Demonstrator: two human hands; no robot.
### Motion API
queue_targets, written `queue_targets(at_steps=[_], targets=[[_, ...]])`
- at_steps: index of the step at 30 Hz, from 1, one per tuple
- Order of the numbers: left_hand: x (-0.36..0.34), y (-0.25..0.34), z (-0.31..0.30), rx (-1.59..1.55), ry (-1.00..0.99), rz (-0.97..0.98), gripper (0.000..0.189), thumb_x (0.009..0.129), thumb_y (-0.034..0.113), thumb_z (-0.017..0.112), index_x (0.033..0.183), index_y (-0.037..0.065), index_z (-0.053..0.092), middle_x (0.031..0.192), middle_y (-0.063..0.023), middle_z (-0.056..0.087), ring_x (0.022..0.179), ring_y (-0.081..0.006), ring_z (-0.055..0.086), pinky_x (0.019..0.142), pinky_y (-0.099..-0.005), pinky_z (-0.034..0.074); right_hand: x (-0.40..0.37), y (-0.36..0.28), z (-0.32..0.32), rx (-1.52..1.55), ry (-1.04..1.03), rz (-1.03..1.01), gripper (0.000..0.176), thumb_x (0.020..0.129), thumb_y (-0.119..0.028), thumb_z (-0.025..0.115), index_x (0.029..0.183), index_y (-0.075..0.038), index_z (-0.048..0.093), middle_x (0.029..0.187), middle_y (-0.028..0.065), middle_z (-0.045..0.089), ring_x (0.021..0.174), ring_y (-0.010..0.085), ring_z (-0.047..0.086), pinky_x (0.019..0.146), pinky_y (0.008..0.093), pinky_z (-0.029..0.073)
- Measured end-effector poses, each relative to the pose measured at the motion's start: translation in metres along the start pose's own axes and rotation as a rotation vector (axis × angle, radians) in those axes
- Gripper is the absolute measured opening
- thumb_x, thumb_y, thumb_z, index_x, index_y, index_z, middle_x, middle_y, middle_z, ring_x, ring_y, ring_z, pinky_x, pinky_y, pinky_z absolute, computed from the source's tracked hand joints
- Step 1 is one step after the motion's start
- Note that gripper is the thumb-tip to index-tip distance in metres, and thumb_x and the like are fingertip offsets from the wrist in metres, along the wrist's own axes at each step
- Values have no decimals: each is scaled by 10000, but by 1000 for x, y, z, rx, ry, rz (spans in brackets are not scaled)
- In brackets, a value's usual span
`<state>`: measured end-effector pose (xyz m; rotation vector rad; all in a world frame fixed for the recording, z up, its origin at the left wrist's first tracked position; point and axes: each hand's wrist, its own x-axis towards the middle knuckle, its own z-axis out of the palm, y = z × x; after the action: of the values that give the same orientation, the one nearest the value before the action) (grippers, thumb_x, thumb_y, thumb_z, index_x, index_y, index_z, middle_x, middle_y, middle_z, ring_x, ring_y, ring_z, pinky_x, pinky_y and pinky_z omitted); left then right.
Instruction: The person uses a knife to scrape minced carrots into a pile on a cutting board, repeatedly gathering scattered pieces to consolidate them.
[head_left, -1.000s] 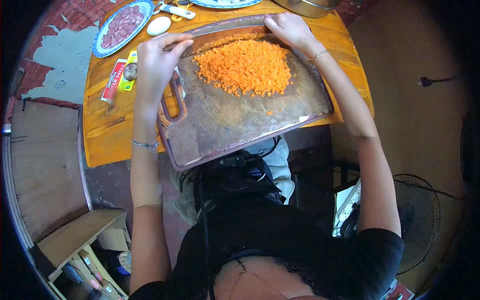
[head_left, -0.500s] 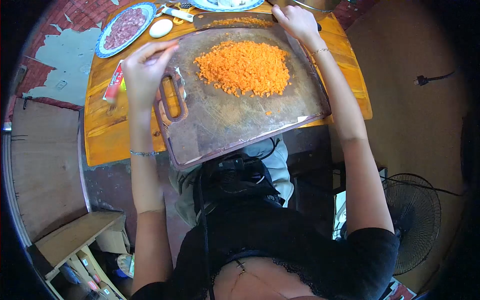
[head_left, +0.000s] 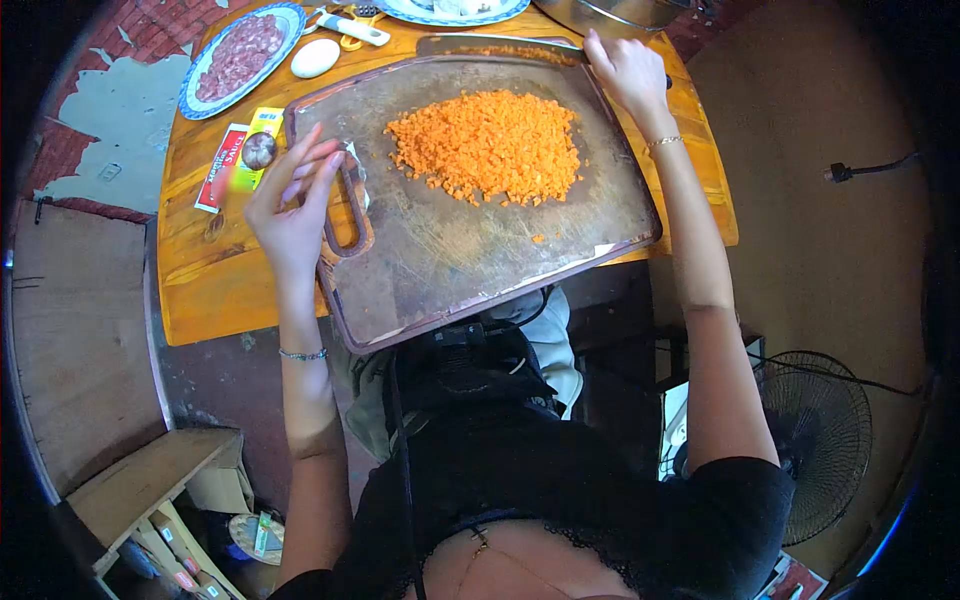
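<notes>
Finely chopped orange pieces (head_left: 485,145) lie heaped on a brown cutting board (head_left: 440,260). My left hand (head_left: 292,200) hovers by the board's handle slot at the left, fingers apart and holding nothing. At the board's far right corner, my right hand (head_left: 628,75) is closed on the handle of a knife (head_left: 500,47), whose blade lies flat beyond the board's far edge with orange bits on it. Left of the board are a red packet (head_left: 222,165), a yellow packet (head_left: 268,122) and a round purplish bulb (head_left: 259,151).
A plate of raw meat (head_left: 240,60) stands at the back left, with a white egg (head_left: 315,58) and a white-handled peeler (head_left: 352,28) nearby. Another plate (head_left: 455,14) and a metal pot (head_left: 610,14) are at the back. A fan (head_left: 815,440) stands at the right.
My left hand has opened and moved slightly down, uncovering the packets and the bulb. The knife has shifted a little, with my right hand still at its handle.
</notes>
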<state>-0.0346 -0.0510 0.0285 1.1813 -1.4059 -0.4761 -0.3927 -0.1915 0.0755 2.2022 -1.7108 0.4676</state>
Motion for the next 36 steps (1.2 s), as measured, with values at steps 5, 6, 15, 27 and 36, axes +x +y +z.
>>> queue_targets(at_steps=[5, 6, 15, 27, 36], targets=[[0, 2, -6, 61, 6, 16, 339, 844, -28, 635, 1182, -8, 604, 1010, -132, 685, 877, -129, 660, 800, -230, 517, 6, 20, 2, -10, 52, 55, 612, 917, -501, 364, 637, -25, 628, 657, 202, 622, 666, 384, 622, 613, 470, 485], [-1, 0, -7, 65, 8, 15, 335, 845, -28, 635, 1178, -8, 606, 1008, -131, 685, 875, -129, 660, 798, -229, 518, 7, 23, 2, -34, 20, 92, 614, 915, -507, 359, 663, -23, 639, 680, 210, 627, 686, 384, 627, 628, 470, 489], [0, -11, 1, 90, 58, 98, 298, 788, 13, 711, 1083, 44, 673, 902, -81, 710, 776, -118, 680, 638, -204, 517, -15, 19, -8, -23, -40, 238, 592, 908, -485, 356, 673, -27, 650, 702, 221, 636, 707, 392, 636, 628, 458, 503], [-3, -12, -2, 200, 62, 130, 213, 767, 40, 736, 978, 50, 707, 895, -75, 712, 749, -114, 674, 614, -204, 498, 39, 54, 52, 9, -14, -28, 591, 919, -500, 368, 673, -31, 632, 667, 208, 617, 658, 381, 613, 625, 482, 470], [0, -7, 0, 218, 37, 204, 222, 752, 26, 744, 970, 33, 704, 894, -89, 709, 760, -146, 681, 667, -232, 512, 0, 12, 13, 106, -93, -119, 565, 921, -481, 367, 655, -70, 650, 621, 214, 591, 616, 397, 594, 593, 478, 469]])
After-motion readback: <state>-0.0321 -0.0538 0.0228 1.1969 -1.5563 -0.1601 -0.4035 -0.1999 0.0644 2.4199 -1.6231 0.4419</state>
